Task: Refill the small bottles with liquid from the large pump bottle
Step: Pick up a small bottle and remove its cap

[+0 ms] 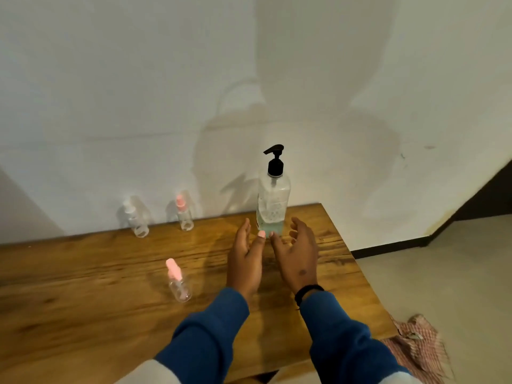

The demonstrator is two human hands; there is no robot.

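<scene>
The wooden surface [83,286] runs against a white wall [138,92] along its far edge and ends in a right edge that slants from the far right corner down toward the near right. The large pump bottle [273,200] stands upright near the far right corner, close to the far edge, with a black pump head and a low level of pale liquid at its base. The left hand [245,257] and the right hand [297,254] hover side by side just in front of the bottle, palms turned toward each other, fingers loosely extended and holding nothing; the thumbs appear to be close to the bottle's base, though contact cannot be confirmed from this angle. Both forearms wear blue sleeves, and a dark band [307,292] sits on the right wrist. A small bottle with a white cap [137,220] and a small bottle with a pink cap [184,214] stand along the far edge, left of the pump bottle and well apart from it. A third small pink-capped bottle [178,281] stands mid-surface, left of the left hand. Open wood lies across the left and near portions. A checked cloth [415,345] lies beyond the near right edge, on the floor [457,273].
</scene>
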